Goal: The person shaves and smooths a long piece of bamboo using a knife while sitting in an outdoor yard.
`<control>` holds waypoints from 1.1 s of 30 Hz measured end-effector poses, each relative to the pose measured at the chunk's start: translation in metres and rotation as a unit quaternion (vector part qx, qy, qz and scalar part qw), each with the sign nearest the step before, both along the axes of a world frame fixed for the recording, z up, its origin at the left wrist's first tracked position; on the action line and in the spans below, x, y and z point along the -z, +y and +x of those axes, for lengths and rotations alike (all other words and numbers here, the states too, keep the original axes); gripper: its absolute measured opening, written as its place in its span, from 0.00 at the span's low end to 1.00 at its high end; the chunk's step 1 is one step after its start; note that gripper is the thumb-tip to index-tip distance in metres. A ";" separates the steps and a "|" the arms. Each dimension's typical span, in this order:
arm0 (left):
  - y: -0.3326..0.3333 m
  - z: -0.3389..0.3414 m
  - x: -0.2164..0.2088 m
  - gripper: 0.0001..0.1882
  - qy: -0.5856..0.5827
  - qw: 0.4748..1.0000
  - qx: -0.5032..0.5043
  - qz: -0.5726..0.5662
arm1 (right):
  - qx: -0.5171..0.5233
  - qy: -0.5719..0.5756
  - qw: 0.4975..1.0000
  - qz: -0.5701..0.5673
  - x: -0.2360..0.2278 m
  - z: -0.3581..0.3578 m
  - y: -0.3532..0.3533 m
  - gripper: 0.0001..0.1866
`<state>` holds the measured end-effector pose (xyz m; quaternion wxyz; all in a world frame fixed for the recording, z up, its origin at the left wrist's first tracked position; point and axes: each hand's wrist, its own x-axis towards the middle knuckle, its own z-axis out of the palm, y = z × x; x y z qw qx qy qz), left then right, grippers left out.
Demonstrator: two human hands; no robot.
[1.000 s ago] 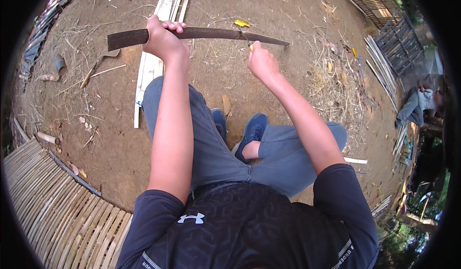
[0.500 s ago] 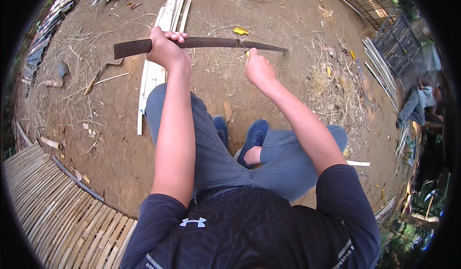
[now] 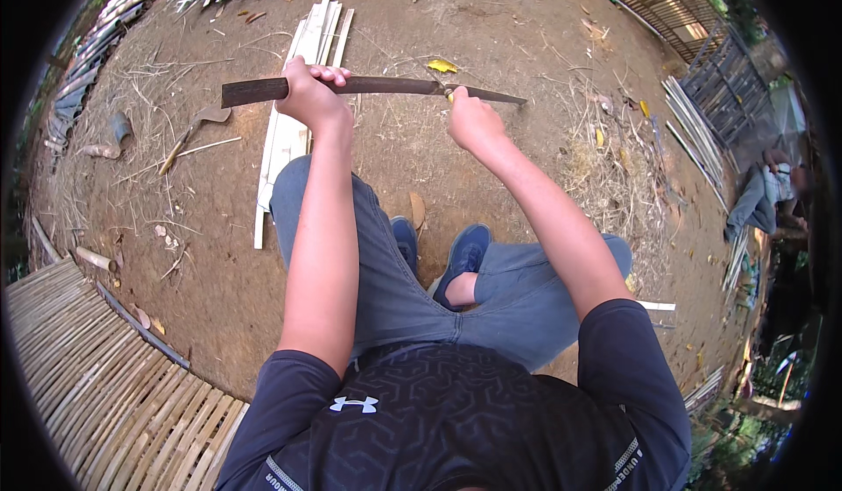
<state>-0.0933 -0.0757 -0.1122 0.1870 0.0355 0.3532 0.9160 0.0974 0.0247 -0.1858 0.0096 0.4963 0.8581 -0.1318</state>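
Observation:
A long dark brown bamboo strip point(image 3: 386, 86) lies crosswise in front of me, above the ground and slightly curved. Near its left end, my left hand point(image 3: 314, 96) is closed round it, fingers wrapped over the far side. My right hand point(image 3: 476, 124) is closed on a small knife point(image 3: 451, 96) with a yellowish handle, mostly covered by the fingers. Its thin blade meets the strip at a joint-like mark right of the middle; the exact contact is too small to tell. Below the left hand, pale split slats point(image 3: 285, 145) lie on the ground beside my knee.
A bamboo slat bench point(image 3: 114, 386) is at the lower left. A hooked blade tool with a handle point(image 3: 189, 138) lies on the dirt at left. Dry shavings point(image 3: 605, 162) litter the right side, where another person point(image 3: 763, 188) sits. Bamboo piles stand along the edges.
The strip's left end has shifted a little right with my left hand. My right hand stays at nearly the same spot on the strip. Both grips hold.

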 end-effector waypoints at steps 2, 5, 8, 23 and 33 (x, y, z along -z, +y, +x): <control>-0.002 0.002 -0.001 0.15 0.031 0.999 0.019 0.002 | -0.011 0.012 1.000 0.013 -0.002 0.005 0.003 0.10; 0.001 0.009 -0.001 0.15 0.023 1.000 0.002 -0.003 | -0.006 0.013 1.000 0.020 -0.003 0.006 -0.003 0.10; -0.002 0.002 0.003 0.16 0.023 1.000 -0.007 0.004 | -0.036 0.015 0.999 0.017 -0.019 -0.014 -0.022 0.10; -0.007 0.009 -0.002 0.15 0.111 0.993 0.011 0.047 | 0.008 -0.003 0.998 -0.069 -0.038 0.017 -0.042 0.13; -0.003 0.014 0.006 0.10 0.175 0.982 0.054 0.052 | 0.043 0.023 0.996 -0.073 -0.006 0.049 -0.006 0.15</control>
